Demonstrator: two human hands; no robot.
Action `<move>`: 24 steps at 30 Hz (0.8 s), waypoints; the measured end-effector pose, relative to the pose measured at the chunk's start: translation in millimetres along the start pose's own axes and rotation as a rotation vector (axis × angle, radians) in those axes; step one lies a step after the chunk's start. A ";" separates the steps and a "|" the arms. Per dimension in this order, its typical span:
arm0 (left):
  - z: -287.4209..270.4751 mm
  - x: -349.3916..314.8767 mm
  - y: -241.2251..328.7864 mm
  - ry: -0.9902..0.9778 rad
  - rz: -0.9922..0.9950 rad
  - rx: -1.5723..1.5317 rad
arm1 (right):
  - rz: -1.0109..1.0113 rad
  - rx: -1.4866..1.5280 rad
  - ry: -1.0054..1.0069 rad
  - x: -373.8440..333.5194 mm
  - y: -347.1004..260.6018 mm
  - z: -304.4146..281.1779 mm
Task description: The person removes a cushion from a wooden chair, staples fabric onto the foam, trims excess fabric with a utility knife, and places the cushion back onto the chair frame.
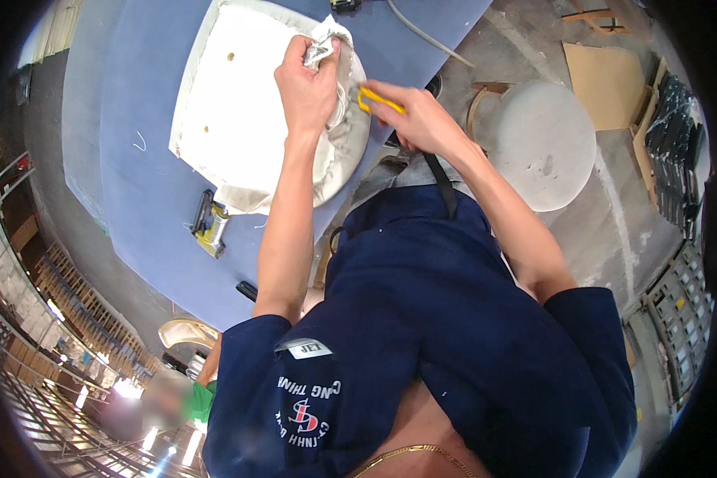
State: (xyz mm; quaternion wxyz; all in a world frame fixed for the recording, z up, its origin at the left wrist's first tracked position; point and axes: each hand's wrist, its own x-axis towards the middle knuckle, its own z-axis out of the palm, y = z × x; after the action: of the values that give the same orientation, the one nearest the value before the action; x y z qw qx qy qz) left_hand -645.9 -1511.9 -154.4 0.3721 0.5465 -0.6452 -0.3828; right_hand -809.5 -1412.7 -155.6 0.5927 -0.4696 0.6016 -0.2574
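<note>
A seat cushion (251, 95) with a pale fabric cover lies on the blue-topped table, its white underside facing up. My left hand (307, 92) is closed on a bunched strip of the white fabric (327, 40) at the cushion's far right edge. Just right of that edge, my right hand (414, 115) grips a yellow utility knife (381, 101); its tip is blurred against the cushion's side. Loose fabric (338, 107) hangs in folds between the two hands.
A staple gun (209, 225) lies on the blue table (143, 199) left of my left forearm. At the far edge are another dark tool (345, 5) and a hose (430, 36). A round pale seat (543, 145) stands right, near a cardboard sheet (605, 86). A person in green (202, 401) is at lower left.
</note>
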 end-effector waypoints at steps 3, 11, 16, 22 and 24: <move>4.1 0.7 9.6 0.035 -0.044 -0.114 | 0.060 0.052 -0.014 -20.9 -2.0 4.8; 14.8 57.9 34.2 0.046 -0.013 0.094 | -0.115 -0.058 0.135 -0.8 -28.1 -5.6; 38.0 70.2 33.2 0.108 0.089 0.044 | 0.009 -0.192 0.123 49.6 -51.7 -26.4; 32.4 85.3 10.3 0.087 -0.157 -0.529 | -0.259 -0.366 0.310 62.9 -5.1 -12.5; 20.8 79.0 -9.3 0.170 -0.153 -0.384 | 0.044 -0.319 0.089 63.6 -41.0 -36.9</move>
State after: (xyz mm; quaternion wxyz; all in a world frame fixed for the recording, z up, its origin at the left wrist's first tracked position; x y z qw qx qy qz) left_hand -670.6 -1589.4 -166.8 0.4925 0.5432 -0.4833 -0.4783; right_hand -824.9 -1494.7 -143.9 0.4888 -0.5325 0.6707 -0.1662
